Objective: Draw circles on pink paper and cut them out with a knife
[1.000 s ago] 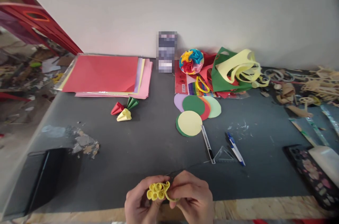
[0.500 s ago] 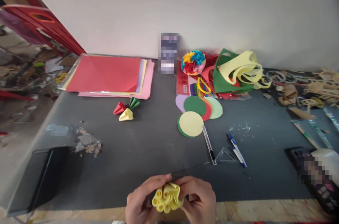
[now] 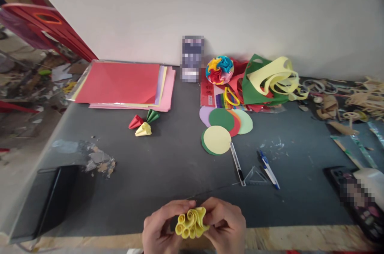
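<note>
Between my two hands, at the table's front edge, is a yellow paper flower (image 3: 191,224) with rolled, curling folds facing up. My left hand (image 3: 162,226) grips its left side, thumb and fingers closed round it. On the other side my right hand (image 3: 226,224) pinches the outer fold; some fingertips are hidden behind the paper. Farther off lie small folded paper cones: a red one (image 3: 136,121), a green one (image 3: 153,116) and a yellow one (image 3: 143,129). Overlapping paper circles, with a pale yellow circle (image 3: 217,140) on top, lie ahead of my right hand.
A utility knife (image 3: 237,164), a clear set square (image 3: 255,177) and a pen (image 3: 269,169) lie right of centre. Behind are a paper stack (image 3: 120,82), a multicoloured paper ball (image 3: 220,70) and cut scraps (image 3: 270,78). A black case (image 3: 45,202) stands left; a phone (image 3: 357,202) lies right.
The yellow paper flower has turned and shifted slightly to the right in my hands. My right hand's fingers have moved a little on its edge. Things on the table stay put.
</note>
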The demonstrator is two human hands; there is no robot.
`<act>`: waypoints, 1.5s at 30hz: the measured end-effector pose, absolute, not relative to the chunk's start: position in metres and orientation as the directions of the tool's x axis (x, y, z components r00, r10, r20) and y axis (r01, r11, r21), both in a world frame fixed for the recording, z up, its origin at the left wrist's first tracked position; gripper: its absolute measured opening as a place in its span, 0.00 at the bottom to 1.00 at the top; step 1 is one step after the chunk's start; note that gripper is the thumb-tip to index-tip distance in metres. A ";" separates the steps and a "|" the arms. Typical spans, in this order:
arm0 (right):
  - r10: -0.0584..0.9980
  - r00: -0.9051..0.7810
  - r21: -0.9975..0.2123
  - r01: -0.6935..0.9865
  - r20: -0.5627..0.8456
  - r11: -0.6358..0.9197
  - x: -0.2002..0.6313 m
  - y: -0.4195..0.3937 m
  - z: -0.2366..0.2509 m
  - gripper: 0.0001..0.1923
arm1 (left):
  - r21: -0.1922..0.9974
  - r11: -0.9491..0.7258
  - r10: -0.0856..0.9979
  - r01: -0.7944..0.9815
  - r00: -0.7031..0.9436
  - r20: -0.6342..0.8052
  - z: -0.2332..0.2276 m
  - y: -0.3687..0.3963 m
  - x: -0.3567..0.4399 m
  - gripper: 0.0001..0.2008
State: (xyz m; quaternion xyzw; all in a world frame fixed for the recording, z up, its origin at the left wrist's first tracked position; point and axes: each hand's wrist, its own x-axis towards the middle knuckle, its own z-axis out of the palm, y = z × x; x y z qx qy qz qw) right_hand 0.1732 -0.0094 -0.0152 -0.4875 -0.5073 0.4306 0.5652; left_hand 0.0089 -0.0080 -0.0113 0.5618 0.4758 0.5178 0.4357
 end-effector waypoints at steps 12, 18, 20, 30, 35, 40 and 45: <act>0.981 0.029 -0.978 -0.074 0.193 0.194 0.171 -0.005 -0.009 0.10 | 0.974 -0.189 0.982 0.128 0.019 0.188 -0.013 -0.007 0.006 0.15; 0.979 0.046 -0.969 -0.140 0.199 0.204 0.168 -0.003 -0.004 0.02 | 0.990 -0.116 0.993 0.076 0.016 0.115 -0.016 -0.009 0.003 0.13; 0.976 0.078 -0.969 -0.127 0.202 0.211 0.167 -0.002 -0.003 0.04 | 0.992 -0.101 0.995 0.071 0.014 0.100 -0.016 -0.009 0.004 0.14; 0.947 0.138 -0.955 -0.013 0.291 0.295 0.157 -0.004 -0.004 0.02 | 0.995 -0.084 0.995 0.045 -0.048 0.086 -0.017 -0.019 0.009 0.17; 0.920 0.229 -0.945 0.001 0.319 0.327 0.152 -0.013 -0.014 0.02 | 0.993 -0.100 0.990 0.060 -0.097 0.105 -0.016 -0.021 0.012 0.19; 0.920 0.251 -0.949 -0.012 0.302 0.315 0.149 -0.018 -0.017 0.09 | 0.988 -0.123 0.983 0.096 -0.124 0.135 -0.011 -0.023 0.015 0.20; 0.941 0.209 -0.958 -0.049 0.265 0.281 0.153 -0.017 -0.013 0.09 | 0.977 -0.166 0.968 0.136 -0.166 0.187 -0.011 -0.027 0.016 0.20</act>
